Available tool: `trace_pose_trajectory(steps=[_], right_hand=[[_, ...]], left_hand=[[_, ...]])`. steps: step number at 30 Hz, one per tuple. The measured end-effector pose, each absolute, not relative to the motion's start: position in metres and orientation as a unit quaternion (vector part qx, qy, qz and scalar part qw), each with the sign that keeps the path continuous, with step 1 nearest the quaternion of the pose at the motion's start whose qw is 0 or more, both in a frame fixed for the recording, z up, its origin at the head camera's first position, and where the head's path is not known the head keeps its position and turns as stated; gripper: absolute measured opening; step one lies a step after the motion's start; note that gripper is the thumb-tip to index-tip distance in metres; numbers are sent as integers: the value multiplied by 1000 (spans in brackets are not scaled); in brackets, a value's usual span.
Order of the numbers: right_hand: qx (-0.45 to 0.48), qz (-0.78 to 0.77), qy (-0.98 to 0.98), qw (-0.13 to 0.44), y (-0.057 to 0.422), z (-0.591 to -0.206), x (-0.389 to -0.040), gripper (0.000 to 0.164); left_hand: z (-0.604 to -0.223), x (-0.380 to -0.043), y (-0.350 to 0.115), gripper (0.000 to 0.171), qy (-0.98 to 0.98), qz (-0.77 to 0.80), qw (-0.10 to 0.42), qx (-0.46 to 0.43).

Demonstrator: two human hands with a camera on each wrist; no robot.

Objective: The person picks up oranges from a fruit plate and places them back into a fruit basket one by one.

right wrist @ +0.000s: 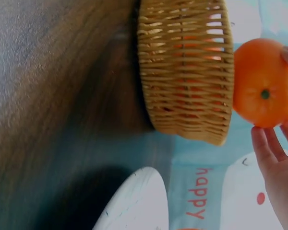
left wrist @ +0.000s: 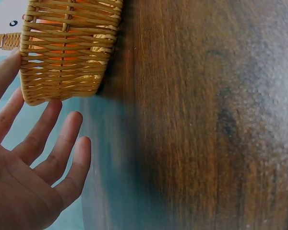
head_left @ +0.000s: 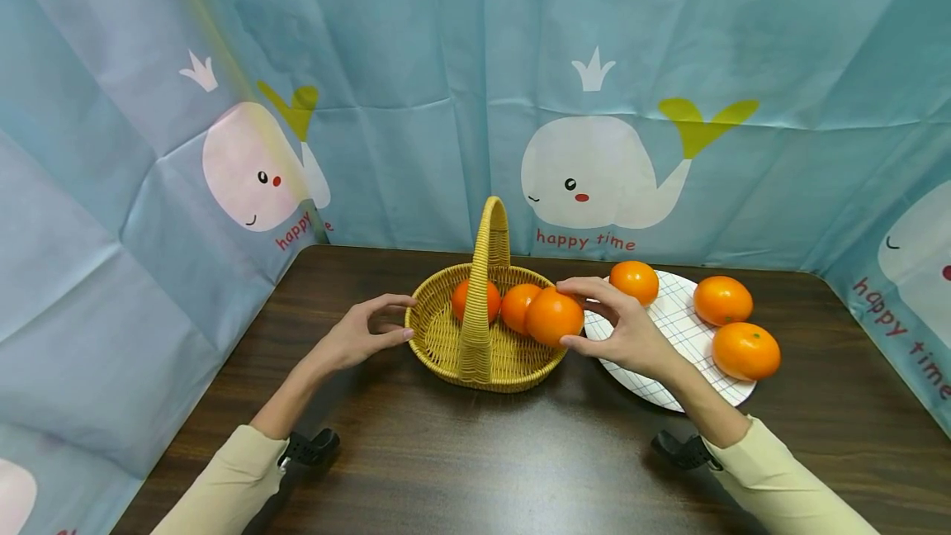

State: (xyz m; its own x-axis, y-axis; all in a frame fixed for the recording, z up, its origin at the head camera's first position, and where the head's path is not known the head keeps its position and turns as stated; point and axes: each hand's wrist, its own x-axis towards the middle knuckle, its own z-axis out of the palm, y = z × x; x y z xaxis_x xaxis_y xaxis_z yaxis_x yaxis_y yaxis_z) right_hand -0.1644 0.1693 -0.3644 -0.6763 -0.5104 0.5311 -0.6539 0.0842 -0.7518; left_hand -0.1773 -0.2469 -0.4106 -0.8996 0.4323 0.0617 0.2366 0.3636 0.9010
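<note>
Over the right end of a yellow wicker basket (head_left: 513,385), my right hand (head_left: 627,329) grips an orange (head_left: 554,317) between thumb and fingers. In the right wrist view this orange (right wrist: 259,67) shows its green stem spot, at the height of the basket's rim. Two more oranges lie in the basket, one partly behind the arched handle (head_left: 475,312) and another (head_left: 518,304) partly hidden by the held one. At the basket's left end, my left hand (head_left: 364,333) touches the rim with loosely spread fingers; the left wrist view shows the fingertips against the wicker wall (left wrist: 72,72).
A white plate (head_left: 676,337) with a checked pattern stands right of the basket. Three oranges are on it: one at the back left (head_left: 634,283), two along its right side (head_left: 723,300). A blue whale-print curtain (head_left: 416,147) hangs behind the dark wooden table (head_left: 475,469).
</note>
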Motion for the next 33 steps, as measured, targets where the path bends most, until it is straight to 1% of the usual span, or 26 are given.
trace_pose_trajectory(steps=[4,9,16,20,25,30,33], right_hand=[[401,548,-732,55,165,-366,-163,63],[401,547,-734,34,161,-369,-161,63],[424,541,-726,20,161,-399,-178,67],[434,533,-726,14,159,-401,-177,66],[426,533,-731,4,158,-404,-178,66],[423,532,-734,5,159,-405,-178,67],[422,535,-732,9,160,-402,-176,65]], left_hand=[[-411,-177,-247,51,828,516,83,203],[-411,-177,-247,50,828,516,84,203],[-411,-178,-247,49,832,508,79,208],[-410,-177,-247,50,833,507,80,208],[-411,-178,-247,50,833,506,81,206],[-411,-177,-248,50,834,506,80,203],[-412,-177,-248,50,837,502,78,205]])
